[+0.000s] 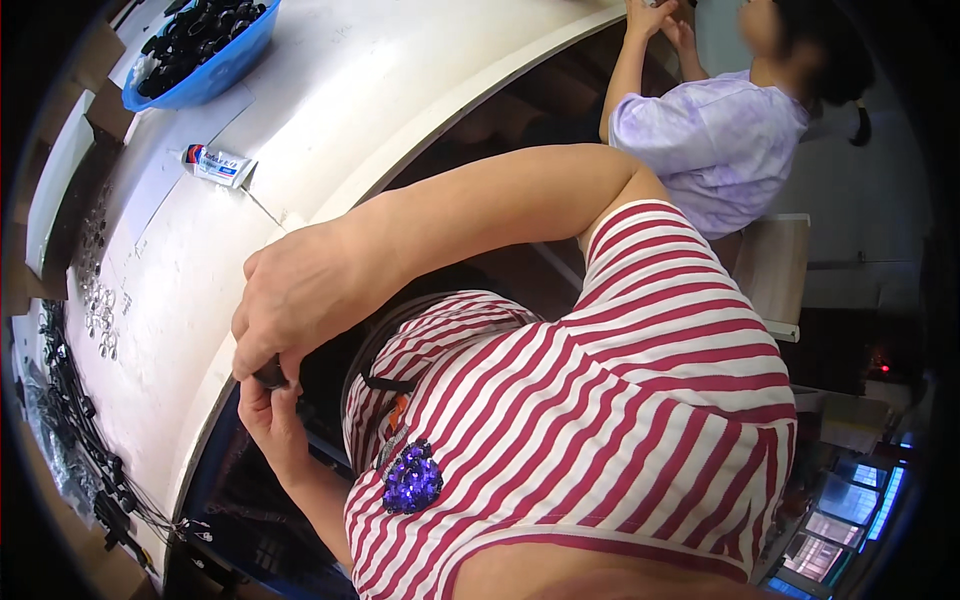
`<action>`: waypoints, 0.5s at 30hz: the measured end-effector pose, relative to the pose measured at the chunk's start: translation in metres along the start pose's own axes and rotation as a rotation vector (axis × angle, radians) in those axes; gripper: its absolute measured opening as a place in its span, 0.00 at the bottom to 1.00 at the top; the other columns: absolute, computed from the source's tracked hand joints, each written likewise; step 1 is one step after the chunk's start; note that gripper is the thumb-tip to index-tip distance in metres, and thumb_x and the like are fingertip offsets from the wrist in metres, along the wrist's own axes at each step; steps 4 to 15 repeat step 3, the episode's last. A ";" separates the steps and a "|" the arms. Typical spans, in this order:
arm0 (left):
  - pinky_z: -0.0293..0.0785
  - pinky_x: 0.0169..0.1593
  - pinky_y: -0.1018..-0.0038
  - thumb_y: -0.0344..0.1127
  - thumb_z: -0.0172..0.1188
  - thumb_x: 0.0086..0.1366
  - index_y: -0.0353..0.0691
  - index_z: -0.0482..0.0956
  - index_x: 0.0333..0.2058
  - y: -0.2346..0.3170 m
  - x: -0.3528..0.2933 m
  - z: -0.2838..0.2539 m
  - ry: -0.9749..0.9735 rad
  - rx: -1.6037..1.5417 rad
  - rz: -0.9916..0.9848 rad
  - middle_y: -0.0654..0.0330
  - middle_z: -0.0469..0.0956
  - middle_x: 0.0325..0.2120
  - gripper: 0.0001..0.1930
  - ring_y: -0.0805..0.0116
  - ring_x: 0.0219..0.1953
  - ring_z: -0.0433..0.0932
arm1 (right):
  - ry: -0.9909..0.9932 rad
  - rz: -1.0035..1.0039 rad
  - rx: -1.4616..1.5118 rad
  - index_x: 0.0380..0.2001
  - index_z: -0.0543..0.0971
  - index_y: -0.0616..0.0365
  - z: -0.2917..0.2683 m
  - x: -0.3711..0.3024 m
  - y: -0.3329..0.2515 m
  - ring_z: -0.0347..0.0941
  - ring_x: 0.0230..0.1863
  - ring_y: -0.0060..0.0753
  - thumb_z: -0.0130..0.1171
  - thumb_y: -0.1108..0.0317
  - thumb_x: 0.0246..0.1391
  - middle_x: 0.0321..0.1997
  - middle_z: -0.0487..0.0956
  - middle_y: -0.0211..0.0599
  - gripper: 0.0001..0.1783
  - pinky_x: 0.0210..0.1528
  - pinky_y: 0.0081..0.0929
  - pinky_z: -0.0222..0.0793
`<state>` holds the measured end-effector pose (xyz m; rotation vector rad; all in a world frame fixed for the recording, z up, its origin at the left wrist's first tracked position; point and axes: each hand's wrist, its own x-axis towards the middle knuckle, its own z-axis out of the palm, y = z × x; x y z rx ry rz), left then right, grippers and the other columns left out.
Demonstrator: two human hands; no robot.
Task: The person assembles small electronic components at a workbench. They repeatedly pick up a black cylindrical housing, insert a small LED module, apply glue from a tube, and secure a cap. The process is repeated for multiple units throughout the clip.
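A: At nine o'clock on the white desk (190,300), what lies there?
B: Small shiny metal parts (98,300); black cables (75,420) at eight; a blue basin (205,60) and white tube (220,166) toward eleven.
A: And the hands?
B: Together at the desk's edge; the right hand (300,290) on top, the left hand (268,415) beneath, both pinching a small dark piece (270,375).
A: At one o'clock?
B: Another person in a lilac shirt (715,140).

Small dark part (271,375): black, rounded, mostly hidden; only lower edge visible. Pinched between fingers of right hand (300,295) above and left hand (268,418) below. Position: just off curved edge of white table (330,110), in front of striped shirt. Exact shape, orientation: cannot tell
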<state>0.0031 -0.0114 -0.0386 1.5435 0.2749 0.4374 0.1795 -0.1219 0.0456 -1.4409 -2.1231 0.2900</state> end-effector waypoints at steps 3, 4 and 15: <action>0.55 0.27 0.83 0.43 0.56 0.58 0.33 0.71 0.42 -0.005 -0.003 -0.012 -0.128 0.033 -0.048 0.66 0.67 0.24 0.20 0.80 0.24 0.63 | -0.135 -0.065 0.036 0.46 0.71 0.46 -0.007 0.000 0.001 0.74 0.36 0.33 0.55 0.59 0.48 0.32 0.77 0.31 0.19 0.43 0.33 0.62; 0.55 0.27 0.83 0.43 0.56 0.58 0.33 0.71 0.42 -0.005 -0.003 -0.012 -0.128 0.033 -0.048 0.66 0.67 0.24 0.20 0.80 0.24 0.63 | -0.135 -0.065 0.036 0.46 0.71 0.46 -0.007 0.000 0.001 0.74 0.36 0.33 0.55 0.59 0.48 0.32 0.77 0.31 0.19 0.43 0.33 0.62; 0.55 0.27 0.83 0.43 0.56 0.58 0.33 0.71 0.42 -0.005 -0.003 -0.012 -0.128 0.033 -0.048 0.66 0.67 0.24 0.20 0.80 0.24 0.63 | -0.135 -0.065 0.036 0.46 0.71 0.46 -0.007 0.000 0.001 0.74 0.36 0.33 0.55 0.59 0.48 0.32 0.77 0.31 0.19 0.43 0.33 0.62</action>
